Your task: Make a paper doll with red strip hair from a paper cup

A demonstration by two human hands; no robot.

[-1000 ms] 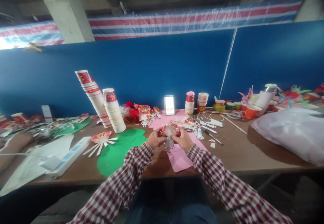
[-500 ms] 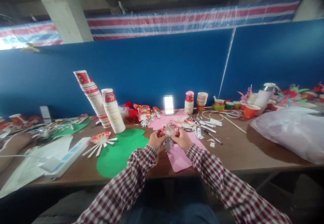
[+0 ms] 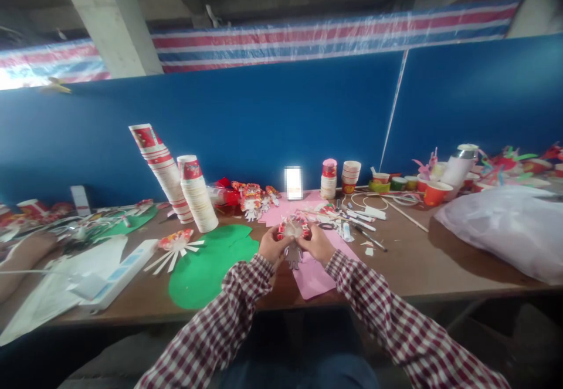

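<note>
Between my two hands, above the table's front part, is a paper-cup figure (image 3: 294,254) with a red-patterned rim on top and a pale cut-out shape hanging below. My left hand (image 3: 272,243) grips its left side, the thumb pressed on the front. On the other side my right hand (image 3: 318,244) pinches it in the same way, thumbs close together. Pink paper (image 3: 314,280) lies under and beside my right hand. A green paper sheet (image 3: 197,283) is left of my left hand, with a cup cut into strips (image 3: 176,242) at its edge.
Tall leaning cup stacks (image 3: 197,201) stand at the left, behind the green sheet. Pens (image 3: 360,223) and scraps lie to the right. A filled plastic bag (image 3: 501,230) sits far right. Another person's arm (image 3: 26,254) rests at the far left beside a power strip (image 3: 125,271).
Both hands stay in nearly the same place, still holding the cup figure. Its pale lower part has shifted slightly downward, and the thumbs have come a little closer together.
</note>
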